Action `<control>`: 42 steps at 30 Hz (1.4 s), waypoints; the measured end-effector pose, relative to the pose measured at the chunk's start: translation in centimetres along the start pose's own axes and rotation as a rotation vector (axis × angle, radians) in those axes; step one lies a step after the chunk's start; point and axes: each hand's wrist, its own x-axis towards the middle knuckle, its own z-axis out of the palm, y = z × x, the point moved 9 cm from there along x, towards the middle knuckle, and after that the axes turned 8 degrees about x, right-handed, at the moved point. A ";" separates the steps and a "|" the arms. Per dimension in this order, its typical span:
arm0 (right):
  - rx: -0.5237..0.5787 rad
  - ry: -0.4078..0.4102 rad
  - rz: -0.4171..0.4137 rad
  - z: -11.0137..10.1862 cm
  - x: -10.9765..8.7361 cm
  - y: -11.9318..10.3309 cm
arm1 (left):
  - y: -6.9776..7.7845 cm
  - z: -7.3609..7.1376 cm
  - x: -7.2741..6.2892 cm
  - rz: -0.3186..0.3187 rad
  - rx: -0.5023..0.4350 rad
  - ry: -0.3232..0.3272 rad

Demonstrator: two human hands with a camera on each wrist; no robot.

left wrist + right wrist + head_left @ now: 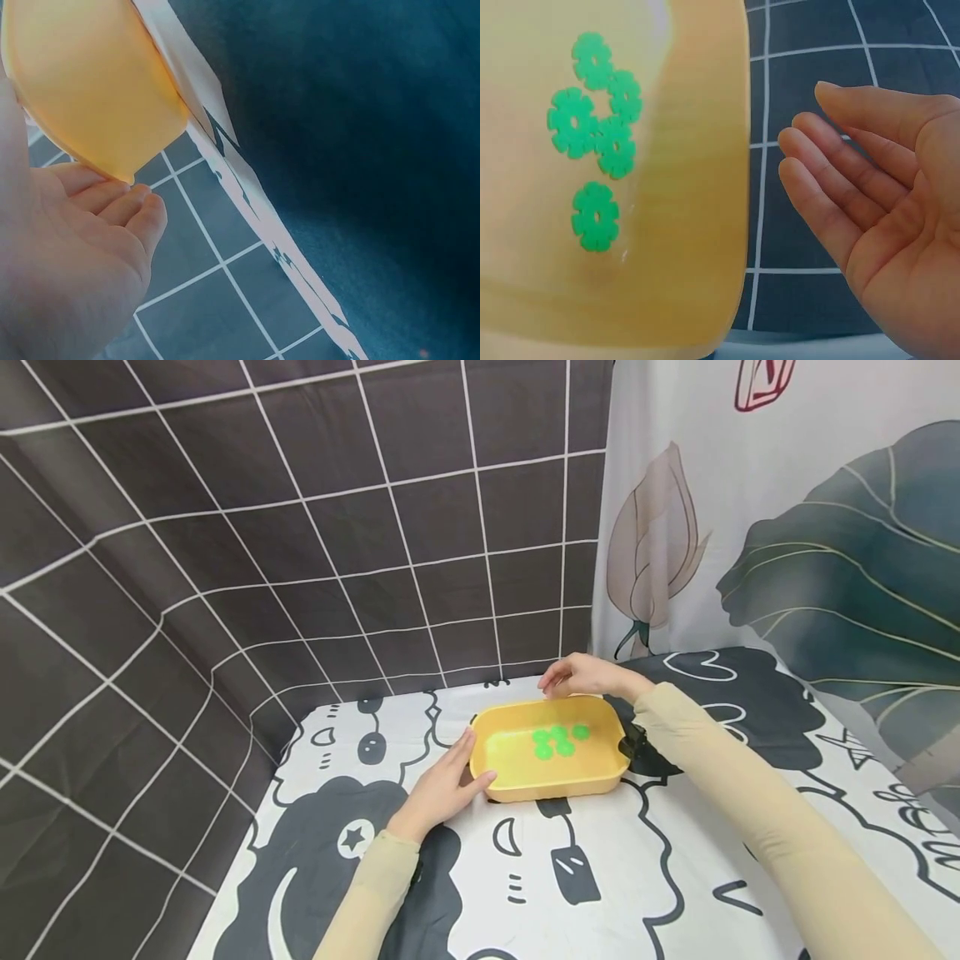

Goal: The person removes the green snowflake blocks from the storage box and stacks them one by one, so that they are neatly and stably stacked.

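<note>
A shallow yellow plastic tray rests on the patterned cloth. Several green notched discs, snowflake-style building pieces, lie inside it, right of its middle; most sit close together and one lies apart. My left hand touches the tray's left end, fingers extended along the outside and thumb at the near rim. In the left wrist view that hand has its fingertips at the tray's corner. My right hand hovers by the far rim, fingers loosely bent and nothing held; in its wrist view the palm shows beside the tray wall.
The white cloth with black cartoon drawings covers the surface beneath the tray. A dark cloth with a white grid hangs behind and to the left. A pale curtain with leaf prints hangs at the right.
</note>
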 end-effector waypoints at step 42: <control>-0.110 -0.385 0.101 5.8 0.9 1.9 | -0.1 0.1 -0.1 0.001 -0.007 0.001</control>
